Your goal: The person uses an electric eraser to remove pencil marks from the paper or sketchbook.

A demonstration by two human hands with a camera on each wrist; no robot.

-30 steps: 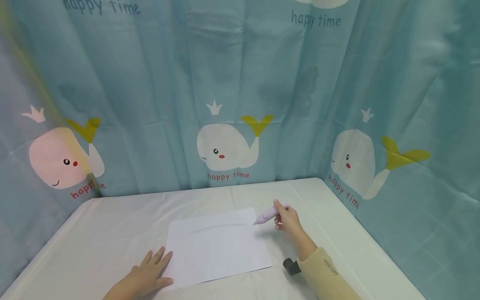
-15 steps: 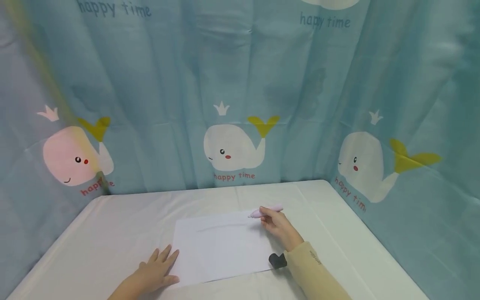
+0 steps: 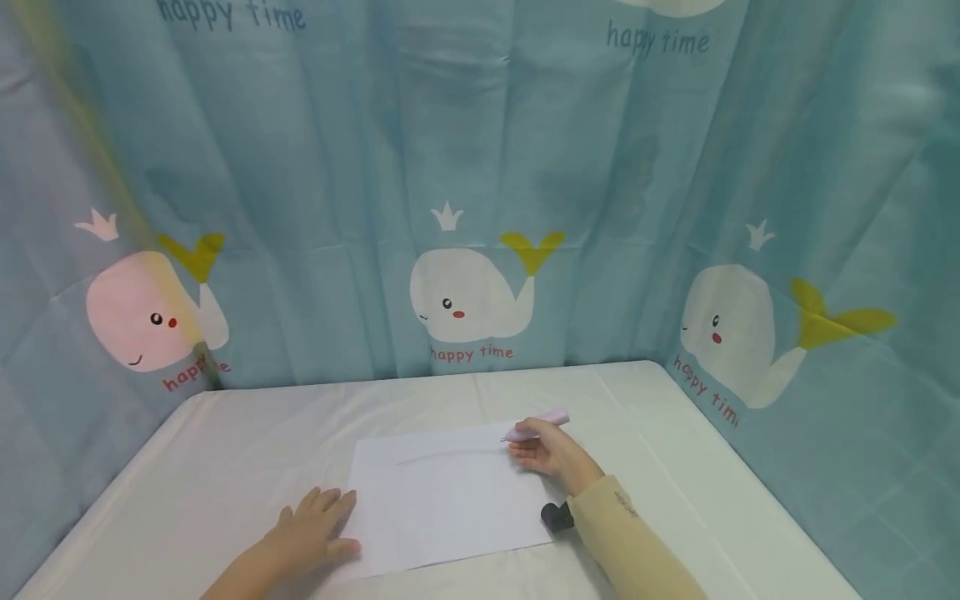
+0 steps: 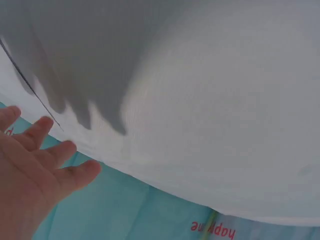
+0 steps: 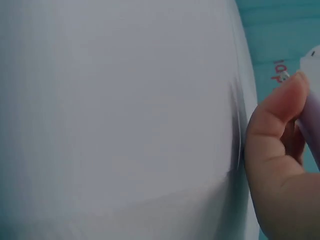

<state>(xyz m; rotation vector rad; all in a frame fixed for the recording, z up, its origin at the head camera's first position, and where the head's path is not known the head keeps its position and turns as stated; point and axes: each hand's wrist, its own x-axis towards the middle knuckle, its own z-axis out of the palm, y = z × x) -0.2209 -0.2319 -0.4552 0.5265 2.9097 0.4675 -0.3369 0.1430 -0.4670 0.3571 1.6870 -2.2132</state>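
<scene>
A white sheet of paper [image 3: 450, 500] lies on the white-covered table, with a faint curved mark near its upper part. My right hand [image 3: 551, 450] pinches a chunky lilac pen [image 3: 557, 417] above the sheet's upper right part. The pen's tip points left; whether it touches the paper I cannot tell. In the right wrist view, thumb and fingers hold the pen [image 5: 311, 122] at the frame's edge. My left hand [image 3: 311, 529] is at the paper's left edge, fingers spread and holding nothing. In the left wrist view, its fingers look apart from their shadow on the surface.
A white cloth covers the table [image 3: 262, 450], with bare cloth around the sheet. A blue curtain [image 3: 337, 208] with whale prints stands along the back and sides. A small black object [image 3: 556, 517] sits at the right sleeve's cuff.
My right hand has moved left from beyond the sheet's right edge to over it, still holding the pen. My left hand's fingers look slightly raised. The head view has shifted slightly.
</scene>
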